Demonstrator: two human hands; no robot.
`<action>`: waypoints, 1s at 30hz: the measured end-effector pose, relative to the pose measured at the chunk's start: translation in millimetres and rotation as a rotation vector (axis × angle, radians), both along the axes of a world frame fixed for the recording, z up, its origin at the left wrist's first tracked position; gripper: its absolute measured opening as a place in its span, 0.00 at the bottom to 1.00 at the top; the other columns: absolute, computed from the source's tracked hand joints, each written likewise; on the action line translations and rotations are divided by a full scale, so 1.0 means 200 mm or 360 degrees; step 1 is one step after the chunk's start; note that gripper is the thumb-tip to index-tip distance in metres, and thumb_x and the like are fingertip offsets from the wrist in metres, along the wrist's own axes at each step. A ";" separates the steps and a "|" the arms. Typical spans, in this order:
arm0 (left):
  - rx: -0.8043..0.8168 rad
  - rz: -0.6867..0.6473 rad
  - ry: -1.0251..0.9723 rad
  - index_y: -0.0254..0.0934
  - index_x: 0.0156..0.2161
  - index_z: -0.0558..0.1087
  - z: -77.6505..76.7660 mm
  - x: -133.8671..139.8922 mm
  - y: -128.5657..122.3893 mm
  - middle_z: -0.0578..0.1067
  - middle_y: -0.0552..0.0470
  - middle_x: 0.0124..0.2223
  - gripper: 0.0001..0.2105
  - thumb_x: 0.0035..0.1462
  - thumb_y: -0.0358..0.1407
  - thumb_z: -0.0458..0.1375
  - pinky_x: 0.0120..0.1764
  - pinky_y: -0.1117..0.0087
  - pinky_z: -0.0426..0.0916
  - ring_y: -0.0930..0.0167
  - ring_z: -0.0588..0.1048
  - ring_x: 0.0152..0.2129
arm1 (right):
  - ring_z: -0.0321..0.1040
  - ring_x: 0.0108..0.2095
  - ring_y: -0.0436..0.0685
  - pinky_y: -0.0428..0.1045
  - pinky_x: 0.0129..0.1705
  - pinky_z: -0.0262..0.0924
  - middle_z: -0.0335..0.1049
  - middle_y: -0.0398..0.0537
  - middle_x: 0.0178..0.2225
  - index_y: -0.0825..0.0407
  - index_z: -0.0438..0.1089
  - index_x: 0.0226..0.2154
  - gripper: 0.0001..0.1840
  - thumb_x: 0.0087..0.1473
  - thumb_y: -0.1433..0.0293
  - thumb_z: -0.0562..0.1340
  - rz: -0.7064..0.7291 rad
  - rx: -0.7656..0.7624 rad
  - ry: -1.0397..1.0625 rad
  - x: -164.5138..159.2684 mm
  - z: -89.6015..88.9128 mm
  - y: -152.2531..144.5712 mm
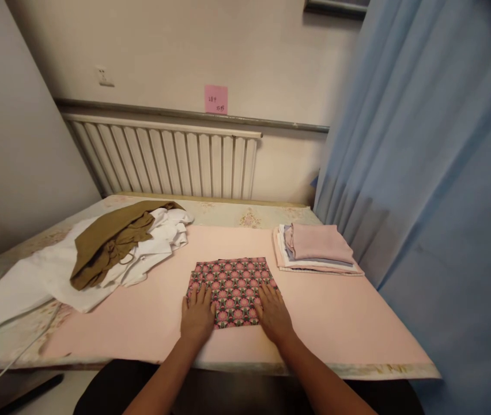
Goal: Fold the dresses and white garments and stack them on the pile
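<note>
A folded cloth (234, 291) with a pink floral pattern on dark ground lies flat in the middle of the pink table cover (142, 334). My left hand (199, 314) rests palm down on its left side, fingers stretched out. On the right side lies my right hand (275, 311), also flat with the fingers extended. Both hands press on the fabric without gripping it. Whatever part of the cloth is under the palms is hidden.
A stack of folded clothes (321, 245) sits at the back right. To the left lie a crumpled brown garment (111, 242) and white garments (42, 274). A white cord (16, 360) hangs over the front left edge. A blue curtain (401, 173) borders the right; a radiator (176, 158) stands behind.
</note>
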State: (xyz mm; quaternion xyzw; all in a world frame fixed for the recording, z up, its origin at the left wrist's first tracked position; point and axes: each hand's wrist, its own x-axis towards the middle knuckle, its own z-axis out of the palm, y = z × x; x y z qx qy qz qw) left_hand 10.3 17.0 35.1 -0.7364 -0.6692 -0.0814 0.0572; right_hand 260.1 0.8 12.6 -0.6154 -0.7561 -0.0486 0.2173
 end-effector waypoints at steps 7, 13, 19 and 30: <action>-0.0056 -0.0248 -0.0089 0.40 0.65 0.59 0.03 0.33 -0.01 0.55 0.47 0.68 0.25 0.65 0.42 0.43 0.62 0.48 0.48 0.59 0.52 0.65 | 0.49 0.65 0.62 0.61 0.65 0.41 0.56 0.54 0.64 0.54 0.62 0.59 0.25 0.64 0.62 0.51 0.0010 0.0022 -0.0003 0.00 0.00 0.00; -0.0053 -0.0400 -0.0035 0.40 0.65 0.58 -0.07 0.39 -0.02 0.54 0.49 0.69 0.25 0.65 0.43 0.43 0.63 0.48 0.48 0.60 0.51 0.66 | 0.49 0.64 0.62 0.60 0.65 0.41 0.57 0.55 0.63 0.54 0.62 0.59 0.24 0.64 0.63 0.52 0.0002 0.0042 -0.0012 0.01 -0.02 0.01; -0.0024 -0.0469 0.0007 0.42 0.66 0.56 -0.08 0.33 -0.01 0.54 0.50 0.69 0.26 0.66 0.45 0.43 0.63 0.50 0.48 0.61 0.50 0.66 | 0.50 0.64 0.61 0.60 0.64 0.43 0.57 0.54 0.63 0.54 0.62 0.59 0.24 0.64 0.62 0.52 -0.0003 0.0091 -0.0015 0.01 -0.02 0.01; -0.0216 -0.0588 -0.0090 0.43 0.68 0.51 -0.07 0.16 0.00 0.51 0.51 0.70 0.26 0.66 0.44 0.42 0.64 0.53 0.47 0.63 0.51 0.66 | 0.51 0.64 0.62 0.60 0.64 0.45 0.58 0.54 0.63 0.54 0.63 0.59 0.24 0.64 0.62 0.52 0.0004 0.0118 -0.0030 0.01 -0.02 0.00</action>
